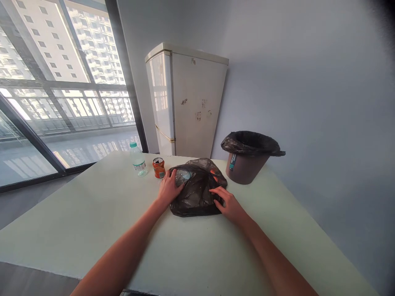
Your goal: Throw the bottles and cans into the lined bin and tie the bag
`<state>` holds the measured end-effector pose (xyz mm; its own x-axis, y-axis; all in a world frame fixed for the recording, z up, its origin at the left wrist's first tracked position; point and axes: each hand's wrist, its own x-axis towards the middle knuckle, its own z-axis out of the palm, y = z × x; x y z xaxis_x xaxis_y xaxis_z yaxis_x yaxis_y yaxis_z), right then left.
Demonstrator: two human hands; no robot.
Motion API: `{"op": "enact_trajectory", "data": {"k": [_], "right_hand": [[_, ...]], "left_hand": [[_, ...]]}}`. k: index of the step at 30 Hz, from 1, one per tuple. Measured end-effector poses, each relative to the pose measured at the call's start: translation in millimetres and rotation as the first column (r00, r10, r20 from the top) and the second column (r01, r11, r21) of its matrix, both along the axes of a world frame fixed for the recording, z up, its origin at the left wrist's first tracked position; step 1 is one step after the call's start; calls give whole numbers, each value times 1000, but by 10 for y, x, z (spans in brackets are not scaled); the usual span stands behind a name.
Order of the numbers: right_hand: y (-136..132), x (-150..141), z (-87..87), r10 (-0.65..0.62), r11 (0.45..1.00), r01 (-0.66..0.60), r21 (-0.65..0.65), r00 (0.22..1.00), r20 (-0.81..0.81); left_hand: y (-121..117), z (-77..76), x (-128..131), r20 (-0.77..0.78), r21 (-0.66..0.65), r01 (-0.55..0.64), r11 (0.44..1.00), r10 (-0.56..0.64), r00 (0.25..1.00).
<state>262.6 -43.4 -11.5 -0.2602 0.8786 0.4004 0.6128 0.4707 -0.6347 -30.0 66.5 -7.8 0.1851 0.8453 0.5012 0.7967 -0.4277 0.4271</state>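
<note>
A black plastic bag (pixel 199 195) lies crumpled on the pale table, its mouth partly spread. Inside it, at the left, a clear bottle (pixel 184 176) shows; an orange-red item (pixel 214 176) shows through at the right, its kind unclear. My left hand (pixel 168 189) grips the bag's left edge beside the bottle, thumb and fingers on the plastic. On the right side, my right hand (pixel 227 202) holds the bag's plastic between bent fingers and thumb. Just left of the bag stand an orange can (pixel 159 168) and a clear bottle with a teal cap (pixel 138 160).
A brown trash bin (pixel 247 168) with a black liner (pixel 230 144) folded over its rim stands at the table's back right. Behind the table (pixel 92 213) is a white refrigerator (pixel 197 102). Glass doors are at the left, a wall at the right.
</note>
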Motion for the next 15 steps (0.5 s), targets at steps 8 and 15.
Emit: {"op": "enact_trajectory", "data": {"k": [8, 15], "right_hand": [[-4, -6, 0, -24, 999, 24, -43, 1000, -3], [1, -8, 19, -186, 981, 183, -61, 981, -58]], "left_hand": [[-103, 273, 53, 420, 99, 151, 984, -179, 890], [-212, 345, 82, 421, 48, 411, 910, -392, 818]]}}
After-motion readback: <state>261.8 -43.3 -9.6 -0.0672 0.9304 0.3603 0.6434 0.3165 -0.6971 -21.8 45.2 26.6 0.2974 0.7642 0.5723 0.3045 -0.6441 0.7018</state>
